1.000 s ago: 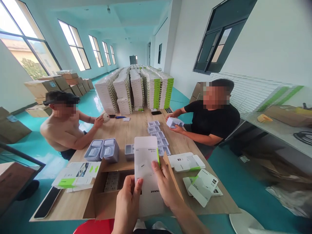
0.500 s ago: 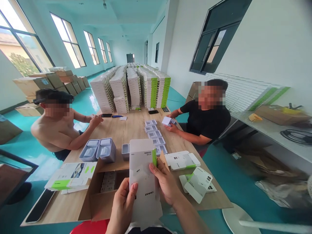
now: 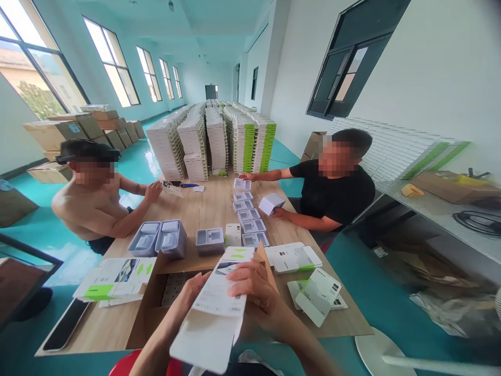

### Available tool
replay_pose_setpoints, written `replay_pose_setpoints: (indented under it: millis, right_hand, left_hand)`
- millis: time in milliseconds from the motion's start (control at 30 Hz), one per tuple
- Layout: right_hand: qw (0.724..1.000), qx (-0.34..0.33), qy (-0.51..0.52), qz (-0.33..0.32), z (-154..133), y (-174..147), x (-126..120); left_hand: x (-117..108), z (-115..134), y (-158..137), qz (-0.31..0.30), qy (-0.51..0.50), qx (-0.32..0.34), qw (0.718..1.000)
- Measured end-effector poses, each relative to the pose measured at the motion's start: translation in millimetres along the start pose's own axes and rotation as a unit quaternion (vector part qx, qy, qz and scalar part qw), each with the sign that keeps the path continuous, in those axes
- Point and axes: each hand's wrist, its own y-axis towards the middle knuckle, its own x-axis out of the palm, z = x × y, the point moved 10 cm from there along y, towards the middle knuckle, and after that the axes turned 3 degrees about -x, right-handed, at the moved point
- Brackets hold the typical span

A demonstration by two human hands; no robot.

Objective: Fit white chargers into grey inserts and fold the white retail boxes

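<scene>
I hold a white printed cardboard box [image 3: 219, 297] over the table's near edge, tilted, with a long plain flap hanging toward me. My right hand [image 3: 254, 284] lies across the box's right side, fingers bent over the printed face and thumb out of sight. On the left edge, my left hand [image 3: 192, 293] grips the box, its fingertips mostly hidden behind the card. Below and left of it is an open brown carton [image 3: 136, 324] with small pale items inside. To the right lie flat white and green box sleeves [image 3: 319, 297].
Stacked plastic trays [image 3: 170, 240] stand beyond the carton, and a row of trays [image 3: 250, 225] runs up the table. A phone [image 3: 66, 324] lies at the near left corner. Two co-workers sit at either side. Tall box stacks [image 3: 215, 141] rise behind the table.
The box in my hands has turned to another printed face and tipped toward me, its flap showing. The right co-worker reaches to a tray at the row's far end; the left one holds a card.
</scene>
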Motion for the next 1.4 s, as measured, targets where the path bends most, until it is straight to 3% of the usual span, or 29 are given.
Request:
replay_pose_setpoints:
  millis: [67, 133, 233, 333, 400, 467, 700, 867, 1033, 1100, 1200, 1300, 1400]
  right_hand:
    - [0.997, -0.006, -0.06, -0.057, 1, -7, 12]
    - [0.995, 0.032, -0.069, -0.068, 12, -14, 19]
    - [0.983, 0.155, 0.07, 0.065, 39, -28, 6]
    - [0.902, 0.281, 0.256, 0.204, 66, -47, 5]
    - [0.872, 0.334, 0.287, 0.214, 71, -51, 14]
    - [0.879, 0.349, 0.248, 0.21, 68, -50, 16]
    - [0.902, 0.286, 0.168, 0.277, 59, -52, 18]
    - [0.933, 0.223, 0.106, 0.26, 51, -41, 19]
    - [0.936, 0.178, -0.091, 0.289, 47, -39, -3]
    - [0.931, 0.136, -0.17, 0.295, 45, -41, 1]
    - [0.945, 0.051, -0.213, 0.243, 41, -42, 31]
    - [0.971, 0.011, -0.181, 0.158, 36, -45, 61]
    - [0.977, 0.048, -0.133, 0.163, 31, -49, 51]
  left_hand:
    - [12, -2, -2, -0.032, 0.013, -0.032, 0.999]
    - [14, 0, -1, -0.022, 0.036, -0.022, 0.999]
    - [11, 4, 3, 0.012, 0.059, 0.047, 0.997]
    - [16, -1, 10, 0.009, 0.091, 0.11, 0.99]
    - [21, -7, 12, 0.007, 0.113, 0.145, 0.983]
    - [25, -13, 12, 0.018, 0.14, 0.171, 0.975]
    - [26, -10, -9, 0.144, 0.184, 0.241, 0.942]
    - [20, -7, -12, 0.196, 0.185, 0.261, 0.927]
    - [19, -6, -12, 0.246, 0.195, 0.281, 0.907]
    - [28, -7, -12, 0.209, 0.157, 0.297, 0.919]
    - [42, -15, -3, 0.113, 0.105, 0.249, 0.956]
    - [22, -11, 0, 0.141, 0.063, 0.203, 0.967]
    - [-5, 0, 0, 0.186, 0.019, 0.171, 0.967]
